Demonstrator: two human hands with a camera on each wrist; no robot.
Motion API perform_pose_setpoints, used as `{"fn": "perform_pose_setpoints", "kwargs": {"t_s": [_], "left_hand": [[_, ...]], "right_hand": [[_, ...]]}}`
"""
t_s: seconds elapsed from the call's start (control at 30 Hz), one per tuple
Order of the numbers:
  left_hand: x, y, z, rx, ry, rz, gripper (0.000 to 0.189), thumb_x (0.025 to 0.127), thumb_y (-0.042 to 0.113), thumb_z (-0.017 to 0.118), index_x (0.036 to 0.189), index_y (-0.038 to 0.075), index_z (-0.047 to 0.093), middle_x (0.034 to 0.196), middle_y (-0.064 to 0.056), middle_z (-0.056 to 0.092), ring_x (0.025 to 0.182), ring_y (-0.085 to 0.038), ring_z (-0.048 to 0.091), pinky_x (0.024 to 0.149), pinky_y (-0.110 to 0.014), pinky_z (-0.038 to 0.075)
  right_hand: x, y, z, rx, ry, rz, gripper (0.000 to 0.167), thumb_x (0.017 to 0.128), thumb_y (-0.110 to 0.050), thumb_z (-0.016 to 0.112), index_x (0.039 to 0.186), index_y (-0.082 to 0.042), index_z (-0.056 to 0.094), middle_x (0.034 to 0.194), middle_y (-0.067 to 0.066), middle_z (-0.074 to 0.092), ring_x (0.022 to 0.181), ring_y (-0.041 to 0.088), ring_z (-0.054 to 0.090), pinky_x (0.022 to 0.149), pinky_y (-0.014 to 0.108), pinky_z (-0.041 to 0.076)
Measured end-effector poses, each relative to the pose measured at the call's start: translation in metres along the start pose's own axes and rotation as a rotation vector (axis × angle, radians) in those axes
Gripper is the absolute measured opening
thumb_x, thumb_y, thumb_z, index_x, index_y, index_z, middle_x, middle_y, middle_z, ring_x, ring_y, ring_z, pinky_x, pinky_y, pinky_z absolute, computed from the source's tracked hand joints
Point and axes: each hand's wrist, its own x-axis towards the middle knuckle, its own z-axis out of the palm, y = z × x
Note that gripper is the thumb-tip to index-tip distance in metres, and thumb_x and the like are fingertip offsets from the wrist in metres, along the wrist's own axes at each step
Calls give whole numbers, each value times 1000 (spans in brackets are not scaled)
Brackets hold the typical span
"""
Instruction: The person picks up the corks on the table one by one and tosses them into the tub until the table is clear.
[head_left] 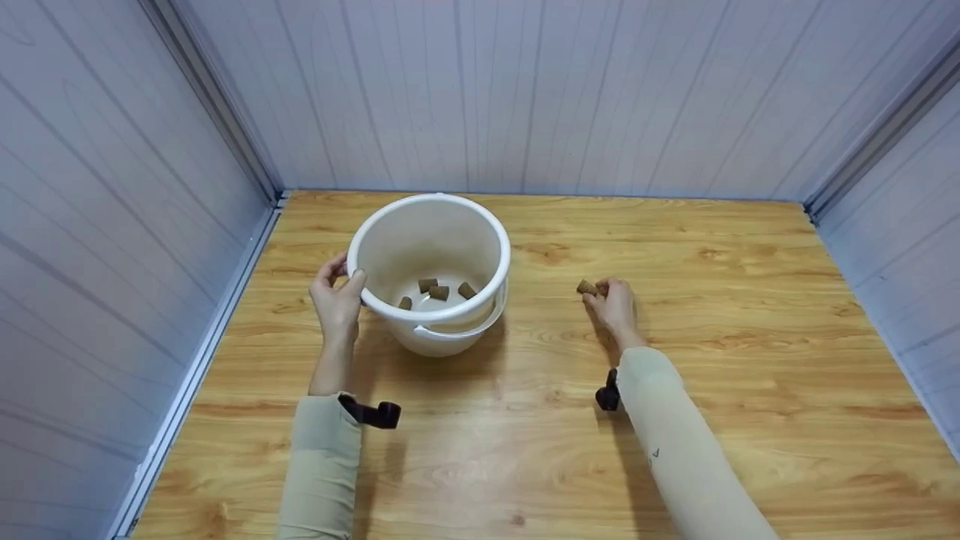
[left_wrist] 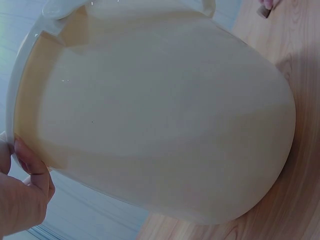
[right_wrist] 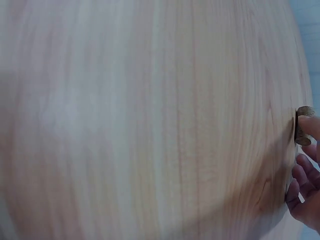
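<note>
A white bucket (head_left: 439, 346) stands left of centre on the wooden surface, with several brown corks (head_left: 439, 293) lying on its bottom. At its left rim my left hand (head_left: 337, 300) grips the edge, thumb on top. The left wrist view shows the same hand (left_wrist: 25, 195) on the rim beside the bucket's wall (left_wrist: 165, 115). To the right of the bucket, my right hand (head_left: 615, 306) pinches a single cork (head_left: 586, 287) low at the tabletop. In the right wrist view this cork (right_wrist: 303, 126) sits between thumb and fingers at the image's right edge.
The wood-grain tabletop (head_left: 517, 450) is bounded by a pale back panel (head_left: 495, 90) and by side panels at left (head_left: 90, 225) and right (head_left: 900, 225). The bucket's white handle (head_left: 472, 328) hangs down at its front right. Dark wrist cameras (head_left: 375, 415) sit on both sleeves.
</note>
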Motion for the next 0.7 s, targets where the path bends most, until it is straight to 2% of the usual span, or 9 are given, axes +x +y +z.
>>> {"fn": "perform_pose_setpoints", "kwargs": {"t_s": [0.17, 0.47, 0.7], "left_hand": [[0, -1, -1, -4, -3, -9, 39, 78, -11, 53, 116, -14, 60, 89, -7, 54, 86, -13, 49, 49, -13, 48], [-1, -1, -1, 6, -9, -21, 40, 78, -10, 54, 118, -13, 60, 91, -8, 53, 83, -13, 50, 43, -12, 44], [0, -1, 0, -3, -8, -11, 40, 77, -10, 52, 116, -14, 59, 90, -7, 54, 87, -15, 49, 54, -14, 50]], "right_hand": [[1, -1, 1, -55, -5, -2, 33, 95, -16, 60, 117, 10, 59, 109, 25, 54, 99, 39, 53, 85, 48, 47], [0, -4, 2, -63, -10, 18, 26, 96, -13, 58, 112, 7, 60, 107, 23, 53, 96, 37, 53, 82, 47, 47], [0, -6, 2, -79, 1, -12, 25, 96, -11, 58, 110, 9, 59, 107, 26, 52, 98, 39, 52, 84, 48, 47]]}}
